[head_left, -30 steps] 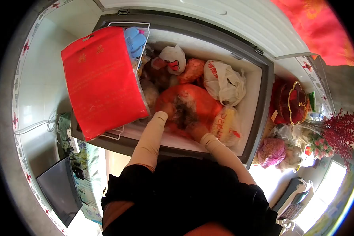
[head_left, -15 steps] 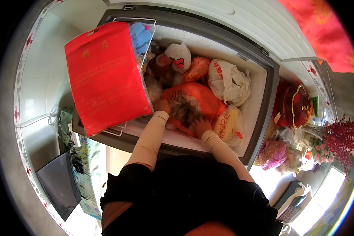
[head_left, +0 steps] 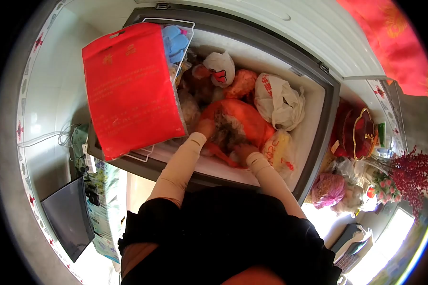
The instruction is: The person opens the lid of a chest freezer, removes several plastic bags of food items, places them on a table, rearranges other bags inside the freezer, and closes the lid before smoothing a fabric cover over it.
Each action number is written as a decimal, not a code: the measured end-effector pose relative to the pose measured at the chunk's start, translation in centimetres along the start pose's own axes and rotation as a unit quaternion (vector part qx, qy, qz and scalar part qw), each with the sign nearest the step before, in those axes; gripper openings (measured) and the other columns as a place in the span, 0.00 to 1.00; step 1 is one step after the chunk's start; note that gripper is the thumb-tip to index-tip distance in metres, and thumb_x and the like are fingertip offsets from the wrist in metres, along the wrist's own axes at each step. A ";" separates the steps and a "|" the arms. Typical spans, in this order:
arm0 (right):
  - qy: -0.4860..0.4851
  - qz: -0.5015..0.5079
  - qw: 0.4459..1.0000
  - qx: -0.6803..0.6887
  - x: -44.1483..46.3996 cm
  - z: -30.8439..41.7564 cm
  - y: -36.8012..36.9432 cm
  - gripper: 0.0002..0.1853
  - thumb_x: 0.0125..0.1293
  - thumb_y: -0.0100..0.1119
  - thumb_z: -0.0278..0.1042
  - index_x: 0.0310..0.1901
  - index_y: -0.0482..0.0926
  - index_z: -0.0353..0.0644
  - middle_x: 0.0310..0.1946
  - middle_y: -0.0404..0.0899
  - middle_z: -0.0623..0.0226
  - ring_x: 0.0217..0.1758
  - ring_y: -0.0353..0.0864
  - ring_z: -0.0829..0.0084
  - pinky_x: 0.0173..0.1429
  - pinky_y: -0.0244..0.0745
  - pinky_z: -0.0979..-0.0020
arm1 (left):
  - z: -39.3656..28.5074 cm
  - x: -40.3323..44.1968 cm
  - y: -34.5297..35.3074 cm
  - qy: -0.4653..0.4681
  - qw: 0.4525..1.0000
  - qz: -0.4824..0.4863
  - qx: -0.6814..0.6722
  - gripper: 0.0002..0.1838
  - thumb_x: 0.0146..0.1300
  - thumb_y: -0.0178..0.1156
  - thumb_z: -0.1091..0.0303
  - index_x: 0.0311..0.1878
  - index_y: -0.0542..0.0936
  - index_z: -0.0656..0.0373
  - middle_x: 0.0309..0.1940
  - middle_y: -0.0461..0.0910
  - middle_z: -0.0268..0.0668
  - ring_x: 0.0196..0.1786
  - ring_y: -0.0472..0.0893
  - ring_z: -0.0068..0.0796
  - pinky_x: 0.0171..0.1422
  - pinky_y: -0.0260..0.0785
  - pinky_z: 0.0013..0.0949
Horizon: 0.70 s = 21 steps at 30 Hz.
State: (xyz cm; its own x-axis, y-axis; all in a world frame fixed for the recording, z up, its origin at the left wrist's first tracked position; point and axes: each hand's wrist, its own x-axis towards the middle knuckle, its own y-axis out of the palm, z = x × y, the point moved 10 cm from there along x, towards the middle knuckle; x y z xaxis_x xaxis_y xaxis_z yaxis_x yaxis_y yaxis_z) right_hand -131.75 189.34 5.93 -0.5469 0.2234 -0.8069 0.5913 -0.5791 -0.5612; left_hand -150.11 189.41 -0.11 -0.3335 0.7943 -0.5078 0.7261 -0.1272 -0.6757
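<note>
An orange-red plastic bag (head_left: pixel 252 124) lies in the chest freezer (head_left: pixel 314 137), its mouth spread around a dark grey, shaggy-looking mass (head_left: pixel 229 130) whose kind I cannot make out. At the left side of that mouth, my left hand (head_left: pixel 205 128) is closed on the bag's edge. My right hand (head_left: pixel 244 151) is at the near right side of the mouth, its curled fingers on the bag's rim against the grey contents. Some fingertips of both hands are hidden. Beside my right hand rests a clear bag with yellow contents (head_left: pixel 277 148).
A large red flat bag (head_left: pixel 133 95) lies over a white wire basket (head_left: pixel 191 28) at the freezer's left, beside a blue item (head_left: pixel 175 45). White plastic bags (head_left: pixel 279 99) (head_left: pixel 219 66) sit at the back. Right of the freezer stands a dark red, gold-rimmed container (head_left: pixel 364 133).
The view has shifted slightly, moving the scene a little to the right. My hands remain at the orange-red bag's mouth, and my right fingers are now more curled into it.
</note>
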 end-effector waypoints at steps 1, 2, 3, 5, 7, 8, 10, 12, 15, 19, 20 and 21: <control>-0.017 -0.002 1.000 0.013 -0.5 0.3 -0.8 0.29 0.51 0.54 0.39 0.59 0.64 0.61 0.56 0.66 0.63 0.59 0.65 0.61 0.60 0.62 0.58 | -1.4 -0.3 -0.9 0.043 0.999 -0.028 0.017 0.13 0.53 0.55 0.61 0.28 0.79 0.62 0.33 0.77 0.48 0.41 0.76 0.49 0.47 0.67 0.46; -0.035 -0.004 0.999 0.025 -0.9 0.5 -1.3 0.31 0.48 0.58 0.39 0.58 0.65 0.61 0.56 0.66 0.63 0.59 0.65 0.62 0.60 0.61 0.59 | -1.8 -0.6 -1.4 0.042 0.999 -0.029 0.018 0.13 0.53 0.55 0.61 0.28 0.79 0.62 0.33 0.77 0.48 0.41 0.76 0.49 0.47 0.67 0.46; -0.036 -0.004 0.999 0.025 -0.8 0.5 -1.4 0.31 0.48 0.58 0.39 0.58 0.65 0.61 0.56 0.66 0.63 0.59 0.65 0.62 0.60 0.61 0.59 | -2.5 -1.1 -2.2 0.063 0.997 -0.052 -0.002 0.12 0.54 0.53 0.63 0.31 0.79 0.62 0.34 0.76 0.51 0.40 0.75 0.50 0.46 0.67 0.45; -0.044 0.009 0.998 -0.039 -0.6 0.7 -1.3 0.34 0.43 0.62 0.37 0.57 0.66 0.60 0.55 0.66 0.61 0.59 0.65 0.60 0.60 0.62 0.60 | -2.9 -2.1 -3.1 0.083 0.993 -0.076 -0.021 0.12 0.54 0.51 0.64 0.35 0.79 0.62 0.35 0.75 0.54 0.40 0.75 0.52 0.45 0.67 0.44; -0.067 -0.026 0.997 -0.022 -0.8 0.2 -1.4 0.33 0.42 0.63 0.41 0.56 0.67 0.57 0.54 0.67 0.60 0.57 0.67 0.59 0.58 0.64 0.60 | -3.1 -2.8 -4.6 0.100 0.985 -0.109 -0.084 0.11 0.52 0.50 0.67 0.33 0.78 0.62 0.34 0.76 0.53 0.39 0.75 0.51 0.44 0.67 0.44; -0.087 -0.058 0.994 -0.005 -1.1 0.2 -1.3 0.33 0.42 0.63 0.45 0.54 0.67 0.54 0.52 0.68 0.59 0.55 0.69 0.58 0.57 0.66 0.60 | -3.2 -3.1 -4.9 0.102 0.986 -0.107 -0.083 0.11 0.52 0.50 0.67 0.33 0.78 0.62 0.34 0.76 0.53 0.39 0.75 0.51 0.44 0.67 0.44; -0.087 -0.063 0.994 0.020 -0.9 -0.4 -0.4 0.33 0.42 0.64 0.46 0.54 0.67 0.53 0.52 0.68 0.58 0.54 0.69 0.57 0.56 0.66 0.60 | -4.3 -3.8 -6.3 0.139 0.981 -0.125 0.040 0.09 0.50 0.52 0.68 0.31 0.78 0.62 0.31 0.76 0.51 0.37 0.75 0.51 0.42 0.66 0.45; -0.082 -0.072 0.993 0.044 -1.2 -0.8 -0.4 0.34 0.41 0.64 0.47 0.54 0.67 0.52 0.52 0.69 0.57 0.54 0.70 0.56 0.56 0.67 0.60 | -5.0 -4.5 -7.5 0.128 0.984 -0.126 -0.017 0.09 0.49 0.52 0.68 0.27 0.78 0.63 0.29 0.76 0.51 0.35 0.75 0.50 0.40 0.66 0.45; -0.052 -0.033 0.996 0.069 -2.1 -1.0 -1.5 0.33 0.43 0.64 0.48 0.54 0.67 0.51 0.50 0.70 0.57 0.53 0.71 0.56 0.56 0.67 0.60 | -4.1 -4.4 -7.3 0.107 0.980 -0.101 -0.137 0.08 0.48 0.51 0.69 0.24 0.77 0.62 0.24 0.76 0.50 0.31 0.75 0.47 0.36 0.66 0.43; -0.091 -0.063 0.985 0.132 -4.1 -0.8 -3.9 0.36 0.39 0.68 0.47 0.54 0.67 0.48 0.48 0.72 0.54 0.52 0.72 0.57 0.57 0.67 0.62 | -4.6 -6.3 -8.0 0.021 0.952 -0.020 -0.305 0.10 0.47 0.48 0.70 0.20 0.77 0.62 0.17 0.75 0.43 0.22 0.75 0.37 0.29 0.64 0.35; -0.093 -0.069 0.980 0.161 -4.5 -1.0 -4.4 0.38 0.36 0.69 0.46 0.53 0.68 0.46 0.48 0.72 0.53 0.52 0.72 0.57 0.57 0.67 0.63 | -5.4 -7.4 -8.9 0.023 0.952 -0.020 -0.305 0.10 0.47 0.48 0.70 0.20 0.77 0.62 0.17 0.75 0.43 0.22 0.75 0.37 0.29 0.64 0.35; -0.092 -0.070 0.980 0.160 -4.6 -1.3 -4.4 0.38 0.36 0.69 0.46 0.53 0.68 0.46 0.48 0.72 0.53 0.52 0.72 0.57 0.57 0.67 0.63 | -6.7 -8.7 -9.7 0.042 0.950 -0.018 -0.310 0.10 0.48 0.48 0.69 0.20 0.76 0.63 0.16 0.74 0.41 0.21 0.74 0.32 0.27 0.64 0.33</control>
State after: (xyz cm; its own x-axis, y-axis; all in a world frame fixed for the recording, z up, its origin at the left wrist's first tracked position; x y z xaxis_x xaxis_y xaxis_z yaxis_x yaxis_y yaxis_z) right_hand -131.06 191.88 11.82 -0.7243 0.1901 -0.6628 0.3023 -0.7763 -0.5531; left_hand -150.25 187.71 14.47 -0.3339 0.8395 -0.4285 0.9385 0.2538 -0.2340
